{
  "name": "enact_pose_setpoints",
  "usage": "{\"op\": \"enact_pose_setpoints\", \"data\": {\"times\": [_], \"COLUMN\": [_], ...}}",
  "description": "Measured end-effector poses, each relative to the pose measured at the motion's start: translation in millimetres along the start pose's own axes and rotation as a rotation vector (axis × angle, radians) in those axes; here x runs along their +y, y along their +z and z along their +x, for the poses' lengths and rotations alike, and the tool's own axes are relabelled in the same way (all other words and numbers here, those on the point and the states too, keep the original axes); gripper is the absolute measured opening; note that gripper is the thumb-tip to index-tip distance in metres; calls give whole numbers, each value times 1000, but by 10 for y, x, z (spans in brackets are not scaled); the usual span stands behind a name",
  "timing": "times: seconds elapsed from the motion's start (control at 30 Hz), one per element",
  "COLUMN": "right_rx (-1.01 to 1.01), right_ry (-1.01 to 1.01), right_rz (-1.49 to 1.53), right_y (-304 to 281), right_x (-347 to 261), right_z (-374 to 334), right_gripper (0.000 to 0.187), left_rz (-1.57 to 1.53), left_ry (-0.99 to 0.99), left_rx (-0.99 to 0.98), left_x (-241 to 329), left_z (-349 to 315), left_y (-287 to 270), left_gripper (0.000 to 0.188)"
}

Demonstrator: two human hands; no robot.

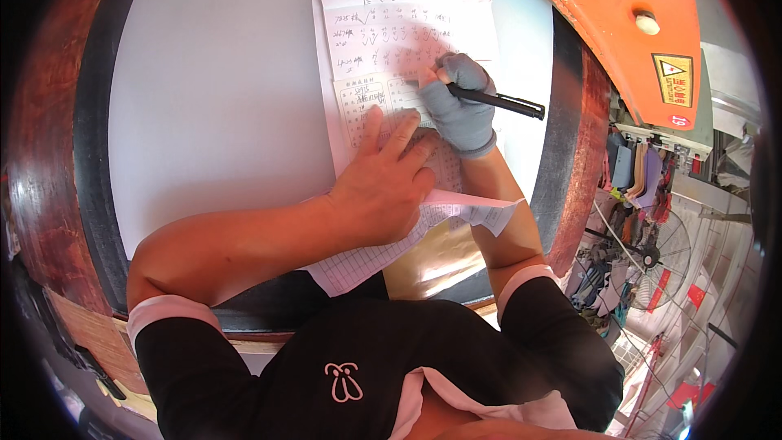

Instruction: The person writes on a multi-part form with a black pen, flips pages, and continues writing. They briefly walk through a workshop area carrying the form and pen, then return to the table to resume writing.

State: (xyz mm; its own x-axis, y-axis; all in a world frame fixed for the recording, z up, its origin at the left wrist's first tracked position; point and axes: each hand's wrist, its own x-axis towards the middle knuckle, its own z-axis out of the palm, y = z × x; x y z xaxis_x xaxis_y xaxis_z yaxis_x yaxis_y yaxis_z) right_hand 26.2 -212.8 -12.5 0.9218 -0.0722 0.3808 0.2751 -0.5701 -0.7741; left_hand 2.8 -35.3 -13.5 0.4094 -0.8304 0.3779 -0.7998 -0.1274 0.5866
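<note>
White printed paper sheet [411, 41] w/ handwriting lies on white-topped desk [212, 73]. Over its R side, R hand [459, 102], in grey fabric fingerless glove [470, 129], has fingers closed around 1 slim black pen [509, 104]; the pen's rear end extends past the paper's R edge. Bare L hand [383, 187] rests on the paper's lower part, fingers slightly spread, holding nothing visible. Orange machine body [603, 24] is upper R of paper.

Orange panel [601, 12], round fan [650, 257] at right.

1 black pen [503, 103] aslant over pale pink, partly handwritten papers [391, 28]
</note>
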Motion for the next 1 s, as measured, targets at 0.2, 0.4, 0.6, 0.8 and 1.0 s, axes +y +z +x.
{"op": "enact_pose_setpoints", "data": {"times": [0.2,0.4,0.6,0.8,1.0], "right_rx": [47,100,80,52,125], "right_ry": [103,-39,-1,0,40], "right_rz": [113,61,55,13,119], "right_y": [18,53,42,22,46], "right_x": [-48,-17,-12,7,-25], "right_z": [8,32,25,14,15], "right_gripper": [25,26,26,25,23], "left_rz": [-3,-8,-7,-9,-11], "left_ry": [-6,-12,0,-3,-2], "left_rx": [-3,-14,-17,-35,-21], "left_x": [5,3,7,8,14], "left_z": [7,15,16,21,21], "left_y": [-6,-17,-37,-37,-43], "left_gripper": [15,14,16,16,16]}}
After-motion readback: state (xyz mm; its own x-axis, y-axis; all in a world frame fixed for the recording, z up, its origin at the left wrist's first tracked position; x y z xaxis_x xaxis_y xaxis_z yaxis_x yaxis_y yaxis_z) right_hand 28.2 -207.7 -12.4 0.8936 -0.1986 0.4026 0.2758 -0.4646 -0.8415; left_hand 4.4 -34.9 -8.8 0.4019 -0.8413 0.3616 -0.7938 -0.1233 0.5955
